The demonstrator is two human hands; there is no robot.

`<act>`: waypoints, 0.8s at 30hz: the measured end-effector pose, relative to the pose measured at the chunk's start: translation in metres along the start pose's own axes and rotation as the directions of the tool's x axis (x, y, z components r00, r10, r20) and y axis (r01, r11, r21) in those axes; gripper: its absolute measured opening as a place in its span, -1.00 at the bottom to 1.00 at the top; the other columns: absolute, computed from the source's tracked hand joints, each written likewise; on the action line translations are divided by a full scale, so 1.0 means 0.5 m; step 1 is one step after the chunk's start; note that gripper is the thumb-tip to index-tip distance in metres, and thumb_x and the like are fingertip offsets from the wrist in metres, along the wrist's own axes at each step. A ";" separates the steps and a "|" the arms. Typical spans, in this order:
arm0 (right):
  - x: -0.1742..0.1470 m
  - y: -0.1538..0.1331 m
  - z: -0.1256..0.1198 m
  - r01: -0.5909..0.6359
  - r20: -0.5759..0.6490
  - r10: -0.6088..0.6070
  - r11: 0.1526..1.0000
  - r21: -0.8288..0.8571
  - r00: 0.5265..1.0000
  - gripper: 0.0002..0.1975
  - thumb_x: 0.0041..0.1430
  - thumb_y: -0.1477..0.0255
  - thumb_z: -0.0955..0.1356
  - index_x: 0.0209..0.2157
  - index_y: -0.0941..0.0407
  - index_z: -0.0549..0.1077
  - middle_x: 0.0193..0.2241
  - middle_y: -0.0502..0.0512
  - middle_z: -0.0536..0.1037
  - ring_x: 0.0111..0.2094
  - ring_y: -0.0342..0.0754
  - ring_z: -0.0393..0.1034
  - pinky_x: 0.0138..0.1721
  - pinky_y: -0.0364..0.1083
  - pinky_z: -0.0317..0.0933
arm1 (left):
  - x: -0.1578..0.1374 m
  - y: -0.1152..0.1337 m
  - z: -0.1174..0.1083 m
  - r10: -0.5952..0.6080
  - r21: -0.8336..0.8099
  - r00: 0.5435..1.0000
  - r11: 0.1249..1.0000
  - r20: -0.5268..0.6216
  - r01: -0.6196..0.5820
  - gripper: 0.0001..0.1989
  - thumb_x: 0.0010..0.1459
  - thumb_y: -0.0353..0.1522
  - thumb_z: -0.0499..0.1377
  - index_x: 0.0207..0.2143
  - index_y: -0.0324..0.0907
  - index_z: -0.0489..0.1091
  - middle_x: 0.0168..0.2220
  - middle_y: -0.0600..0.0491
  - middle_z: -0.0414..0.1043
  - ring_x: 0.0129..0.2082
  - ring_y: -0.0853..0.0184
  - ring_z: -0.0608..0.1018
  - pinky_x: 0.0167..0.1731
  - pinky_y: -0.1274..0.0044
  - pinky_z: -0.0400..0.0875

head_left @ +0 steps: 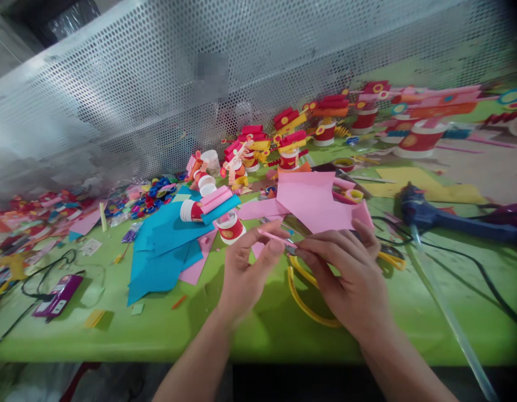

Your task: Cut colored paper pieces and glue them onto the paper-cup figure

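My left hand pinches a thin pink paper strip between thumb and fingers. At the strip's right end, the fingers of my right hand are closed on it, beside a small greyish bit that I cannot make out. Below my right hand lies a large yellow loop, partly hidden by the hand. Behind both hands are pink paper sheets. A red and white paper cup stands just beyond my left hand, near another cup on its side topped with pink and blue paper rolls.
Blue paper sheets lie left of centre on the green table. A blue glue gun with a long glue stick is at right. A purple device with a cable sits at left. Several decorated cups line the perforated metal panel.
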State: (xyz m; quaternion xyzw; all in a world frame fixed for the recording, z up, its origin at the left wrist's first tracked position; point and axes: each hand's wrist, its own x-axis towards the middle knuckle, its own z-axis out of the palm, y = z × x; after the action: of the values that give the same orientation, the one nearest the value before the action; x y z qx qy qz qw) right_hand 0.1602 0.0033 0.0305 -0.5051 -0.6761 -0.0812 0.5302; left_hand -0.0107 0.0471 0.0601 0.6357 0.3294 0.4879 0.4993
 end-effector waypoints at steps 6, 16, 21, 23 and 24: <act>-0.001 0.001 0.001 0.007 -0.025 -0.008 0.999 -0.054 1.000 -0.91 0.44 0.45 0.44 -0.23 0.01 0.57 -0.34 -0.04 0.68 -0.29 0.02 0.56 0.26 0.25 0.07 | 0.003 -0.017 -0.003 -0.045 -0.011 0.991 0.999 -0.123 0.044 -0.66 0.36 -0.07 0.28 -0.29 -0.07 0.72 -0.37 0.03 0.63 -0.31 0.28 0.59 -0.23 0.46 0.49; -0.002 0.000 0.002 -0.010 -0.022 0.009 0.997 -0.080 1.000 -0.91 0.45 0.42 0.44 -0.23 0.02 0.56 -0.34 0.00 0.67 -0.28 0.06 0.55 0.22 0.31 0.08 | 0.012 -0.014 0.001 -0.087 -0.052 0.996 0.995 0.020 0.088 -0.86 0.19 -0.26 0.46 -0.24 -0.12 0.74 -0.20 -0.03 0.73 -0.14 0.21 0.66 -0.06 0.42 0.52; -0.004 0.005 0.002 -0.074 -0.033 0.071 0.994 -0.078 0.997 -0.93 0.45 0.31 0.44 -0.15 0.00 0.55 -0.27 0.03 0.67 -0.22 0.11 0.57 0.23 0.34 0.07 | 0.017 -0.021 -0.004 -0.092 -0.116 0.995 0.989 -0.036 0.088 -0.85 0.24 -0.24 0.43 -0.25 -0.12 0.72 -0.30 0.03 0.69 -0.31 0.36 0.57 -0.30 0.56 0.40; -0.006 0.006 0.001 -0.102 -0.015 0.102 0.994 -0.031 0.995 -0.93 0.45 0.30 0.44 -0.16 -0.02 0.54 -0.27 0.02 0.66 -0.21 0.11 0.57 0.24 0.34 0.07 | 0.018 -0.025 -0.007 -0.090 -0.123 0.995 0.989 -0.038 0.085 -0.84 0.24 -0.22 0.43 -0.25 -0.11 0.72 -0.34 0.05 0.66 -0.36 0.39 0.52 -0.34 0.57 0.37; -0.007 0.006 0.000 -0.116 -0.005 0.116 0.993 -0.005 0.993 -0.93 0.45 0.30 0.44 -0.16 -0.03 0.54 -0.27 0.01 0.66 -0.21 0.10 0.57 0.25 0.34 0.07 | 0.018 -0.026 -0.007 -0.086 -0.126 0.996 0.989 -0.035 0.081 -0.84 0.24 -0.22 0.43 -0.25 -0.11 0.71 -0.34 0.05 0.65 -0.36 0.39 0.51 -0.33 0.57 0.36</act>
State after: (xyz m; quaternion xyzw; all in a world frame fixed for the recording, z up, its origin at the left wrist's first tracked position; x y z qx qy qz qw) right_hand 0.1623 0.0028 0.0264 -0.5449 -0.6441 -0.0532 0.5343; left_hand -0.0106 0.0601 0.0504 0.5790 0.3347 0.4987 0.5514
